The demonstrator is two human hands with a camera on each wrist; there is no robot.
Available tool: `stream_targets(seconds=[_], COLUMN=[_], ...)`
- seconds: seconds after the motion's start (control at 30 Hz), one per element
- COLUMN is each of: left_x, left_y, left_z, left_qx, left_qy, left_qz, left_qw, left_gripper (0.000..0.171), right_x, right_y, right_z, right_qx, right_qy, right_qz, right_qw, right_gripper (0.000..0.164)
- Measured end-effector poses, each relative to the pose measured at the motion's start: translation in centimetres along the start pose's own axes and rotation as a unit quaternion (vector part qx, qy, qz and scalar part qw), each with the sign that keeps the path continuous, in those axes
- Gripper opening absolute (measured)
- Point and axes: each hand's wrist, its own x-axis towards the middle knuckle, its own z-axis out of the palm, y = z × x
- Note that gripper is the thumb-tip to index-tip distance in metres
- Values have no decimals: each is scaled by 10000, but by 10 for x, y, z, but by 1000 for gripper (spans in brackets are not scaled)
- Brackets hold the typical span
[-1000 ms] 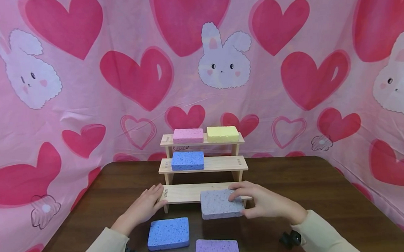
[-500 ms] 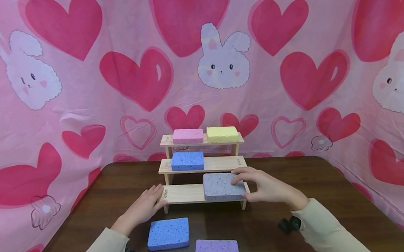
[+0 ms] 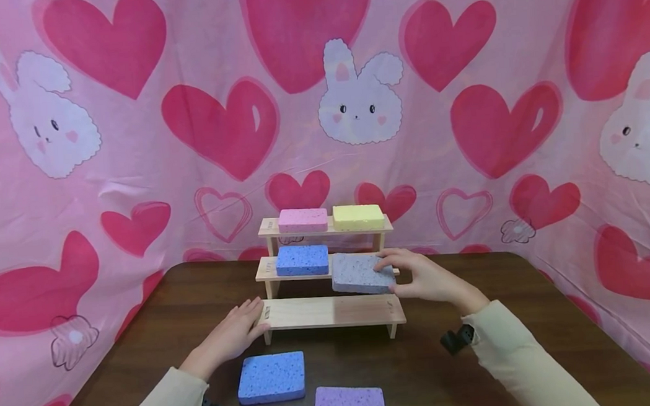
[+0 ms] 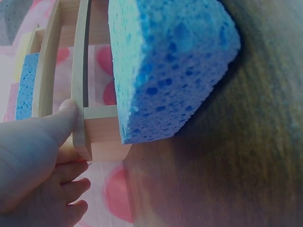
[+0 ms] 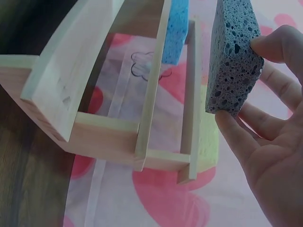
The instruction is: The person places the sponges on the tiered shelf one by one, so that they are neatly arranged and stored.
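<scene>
My right hand [image 3: 427, 277] pinches a grey sponge [image 3: 360, 273] between thumb and fingers. In the head view the sponge overlaps the right part of the middle step, beside a blue sponge [image 3: 302, 260]. The right wrist view shows the grey sponge [image 5: 234, 56] tilted, with its thumb-side corner at the fingertips. My left hand [image 3: 232, 331] holds the left end of the lowest step of a three-step wooden stand [image 3: 331, 312]. In the left wrist view its thumb lies on the board's edge and its fingers go round the end.
A pink sponge [image 3: 302, 220] and a yellow sponge [image 3: 358, 217] sit on the top step. On the dark table [image 3: 197, 298], in front of the stand, lie another blue sponge [image 3: 271, 377] and a purple sponge [image 3: 349, 405]. A pink heart-print cloth [image 3: 298, 136] hangs behind.
My right hand has carried the grey sponge up and away from me, from in front of the lowest step to the middle step. The left hand stays in place.
</scene>
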Motion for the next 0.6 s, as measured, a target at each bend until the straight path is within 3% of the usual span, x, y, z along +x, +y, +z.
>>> stream_targets(seconds=[0.6], left_x=[0], left_y=[0], left_z=[0], left_qx=[64], left_qy=[20], left_qz=[30], left_qw=[10000], left_gripper=[61], right_x=[18], right_y=[30], right_z=[3], right_qx=[-54], right_qy=[167], right_qz=[492], right_qw=[9986], right_gripper=[32])
